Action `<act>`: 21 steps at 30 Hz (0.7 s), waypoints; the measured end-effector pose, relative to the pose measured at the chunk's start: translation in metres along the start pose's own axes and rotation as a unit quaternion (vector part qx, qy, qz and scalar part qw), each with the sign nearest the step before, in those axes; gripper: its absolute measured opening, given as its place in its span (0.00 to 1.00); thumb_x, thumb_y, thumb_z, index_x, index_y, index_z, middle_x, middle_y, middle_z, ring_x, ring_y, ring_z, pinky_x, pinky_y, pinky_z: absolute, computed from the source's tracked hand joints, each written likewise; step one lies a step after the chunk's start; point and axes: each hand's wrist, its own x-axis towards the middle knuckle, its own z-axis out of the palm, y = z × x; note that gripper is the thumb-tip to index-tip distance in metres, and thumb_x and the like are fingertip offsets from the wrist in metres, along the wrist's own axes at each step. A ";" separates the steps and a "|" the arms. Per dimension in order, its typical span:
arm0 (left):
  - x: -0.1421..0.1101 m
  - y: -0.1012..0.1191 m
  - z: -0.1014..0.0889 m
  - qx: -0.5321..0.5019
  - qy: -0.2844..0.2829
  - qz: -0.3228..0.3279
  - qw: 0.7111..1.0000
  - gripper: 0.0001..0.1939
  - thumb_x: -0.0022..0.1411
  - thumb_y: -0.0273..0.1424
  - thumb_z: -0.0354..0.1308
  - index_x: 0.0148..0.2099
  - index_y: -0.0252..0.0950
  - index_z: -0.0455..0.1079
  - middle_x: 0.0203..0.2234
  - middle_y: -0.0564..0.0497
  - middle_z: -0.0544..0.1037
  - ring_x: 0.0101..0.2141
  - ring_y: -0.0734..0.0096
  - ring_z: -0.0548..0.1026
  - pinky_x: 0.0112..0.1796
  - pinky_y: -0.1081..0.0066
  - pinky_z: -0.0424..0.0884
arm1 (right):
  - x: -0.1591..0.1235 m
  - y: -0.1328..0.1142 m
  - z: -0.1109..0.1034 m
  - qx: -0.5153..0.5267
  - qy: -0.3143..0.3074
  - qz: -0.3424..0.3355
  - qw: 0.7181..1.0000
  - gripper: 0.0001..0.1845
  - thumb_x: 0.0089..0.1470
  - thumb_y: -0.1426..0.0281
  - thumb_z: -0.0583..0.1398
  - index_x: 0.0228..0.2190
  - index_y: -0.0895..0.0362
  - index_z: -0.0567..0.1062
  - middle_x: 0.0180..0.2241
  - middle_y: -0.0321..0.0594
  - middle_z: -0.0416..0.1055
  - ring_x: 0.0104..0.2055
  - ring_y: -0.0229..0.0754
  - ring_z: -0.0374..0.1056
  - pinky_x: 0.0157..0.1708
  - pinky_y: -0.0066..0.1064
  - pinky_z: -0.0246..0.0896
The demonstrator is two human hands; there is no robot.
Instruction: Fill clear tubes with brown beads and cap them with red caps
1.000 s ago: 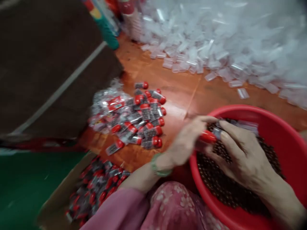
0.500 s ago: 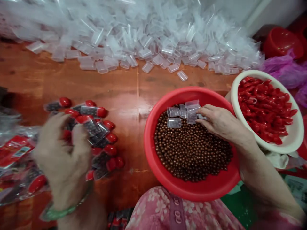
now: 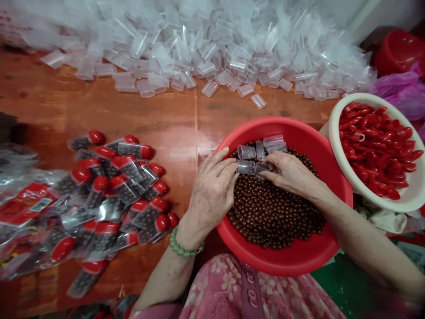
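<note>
Clear plastic tubes (image 3: 246, 159) lying on brown beads (image 3: 275, 212) in a red plastic basin (image 3: 318, 137).
The left hand (image 3: 212, 190) and right hand (image 3: 292, 175) nearly meet over the tubes, though any grip is hard to tell. Red-capped bead-filled tubes (image 3: 133, 177) lie left on a wooden table (image 3: 186, 110); red caps (image 3: 375, 146) fill a cream bowl (image 3: 398, 204) right.

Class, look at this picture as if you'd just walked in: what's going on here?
A person's left hand and right hand are at a few clear plastic tubes lying on brown beads in a red basin. To the left, on the wooden table, lies a pile of bead-filled tubes with red caps. A white bowl of red caps sits to the right, and a heap of empty clear tubes lies beyond.
</note>
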 end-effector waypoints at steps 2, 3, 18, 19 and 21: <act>0.000 -0.001 0.001 -0.014 0.001 -0.005 1.000 0.11 0.68 0.23 0.54 0.49 0.31 0.74 0.46 0.42 0.82 0.59 0.54 0.74 0.58 0.50 0.73 | -0.004 -0.004 0.006 0.040 -0.033 -0.070 0.996 0.10 0.57 0.70 0.64 0.41 0.60 0.76 0.38 0.44 0.75 0.39 0.44 0.71 0.40 0.34 0.64; 0.000 -0.001 0.001 -0.022 0.003 -0.008 1.000 0.11 0.68 0.23 0.54 0.49 0.31 0.74 0.46 0.42 0.82 0.59 0.54 0.73 0.59 0.51 0.73 | -0.005 -0.006 0.009 0.055 -0.046 -0.103 0.992 0.13 0.57 0.71 0.64 0.44 0.60 0.75 0.40 0.45 0.74 0.41 0.45 0.72 0.42 0.34 0.65; -0.001 -0.001 0.000 -0.070 0.016 -0.026 0.997 0.11 0.69 0.24 0.53 0.48 0.30 0.75 0.45 0.43 0.83 0.59 0.58 0.74 0.59 0.55 0.74 | -0.017 -0.021 0.010 -0.330 -0.086 -0.167 0.925 0.14 0.57 0.84 0.50 0.38 0.64 0.74 0.34 0.51 0.72 0.33 0.50 0.73 0.31 0.37 0.61; -0.001 0.000 0.000 -0.072 0.015 -0.028 0.997 0.11 0.69 0.24 0.53 0.48 0.31 0.75 0.46 0.44 0.83 0.59 0.58 0.74 0.59 0.55 0.74 | -0.016 -0.024 0.015 -0.324 -0.088 -0.187 0.923 0.14 0.57 0.85 0.50 0.37 0.64 0.74 0.33 0.51 0.72 0.33 0.50 0.72 0.31 0.37 0.61; 0.000 0.000 -0.001 -0.075 0.008 -0.036 0.997 0.11 0.70 0.24 0.52 0.49 0.33 0.75 0.46 0.45 0.83 0.60 0.59 0.73 0.59 0.54 0.73 | -0.013 -0.029 0.024 -0.289 -0.100 -0.234 0.923 0.14 0.57 0.84 0.50 0.37 0.64 0.74 0.34 0.51 0.72 0.34 0.49 0.73 0.32 0.37 0.63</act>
